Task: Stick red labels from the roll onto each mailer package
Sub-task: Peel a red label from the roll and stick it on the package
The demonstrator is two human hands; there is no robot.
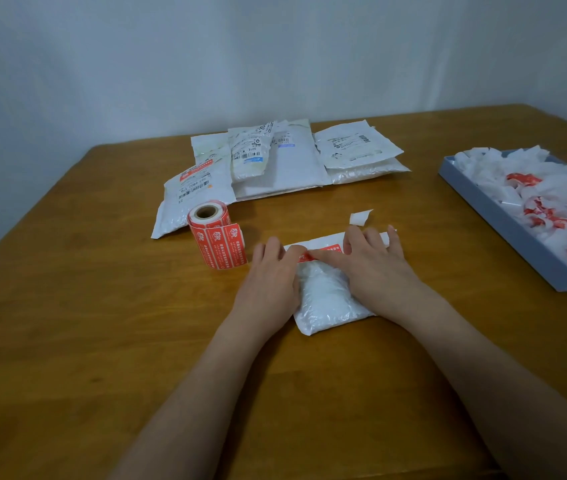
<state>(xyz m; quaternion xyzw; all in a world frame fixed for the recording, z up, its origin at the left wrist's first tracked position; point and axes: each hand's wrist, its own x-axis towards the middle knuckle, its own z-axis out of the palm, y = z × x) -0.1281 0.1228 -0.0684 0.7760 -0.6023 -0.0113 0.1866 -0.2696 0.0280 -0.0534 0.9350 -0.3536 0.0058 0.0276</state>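
Observation:
A small white mailer package [325,299] lies on the wooden table in front of me. A red label [323,252] lies across its far end. My left hand [270,275] rests flat on the package's left edge, fingers straight. My right hand [375,263] presses the label down with straight fingers. The roll of red labels [214,233] stands just left of my left hand, with a strip hanging loose. A pile of white mailer packages [275,164] lies further back; the front left one [188,199] bears a red label.
A blue-grey tray [517,233] at the right holds several crumpled white backing papers with red scraps. A curled white backing strip [360,216] lies just beyond the package. The table [102,323] meets a pale wall at the back.

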